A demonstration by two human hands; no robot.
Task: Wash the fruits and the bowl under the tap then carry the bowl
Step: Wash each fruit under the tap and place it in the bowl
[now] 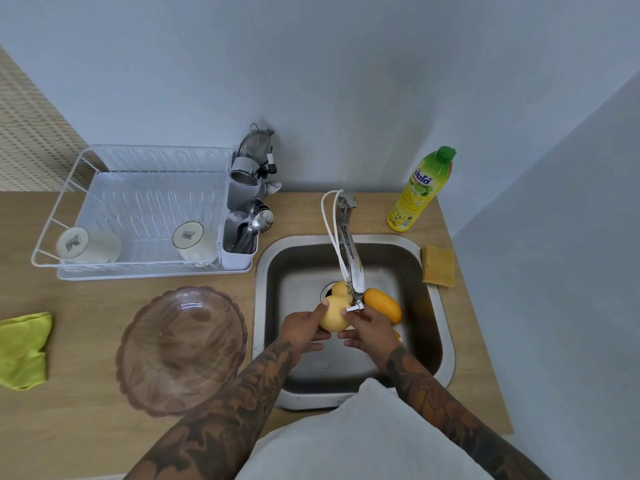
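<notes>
Fingers of both hands wrap one pale yellow fruit (333, 317) over the sink (446, 341): the left hand (304, 332) grips its left side, thumb on top, and the right hand (369, 332) cups its right side, directly under the tap (351, 258) spout. Whether water runs I cannot tell. Just far and right of the grip an orange fruit (382, 304) lies slantwise in the basin, nearer the right hand; another yellow fruit (339, 289) sits just beyond. Left of the sink, nearer the left hand, the glass bowl (181, 349) stands on the desk (86, 427), seemingly still to be washed.
</notes>
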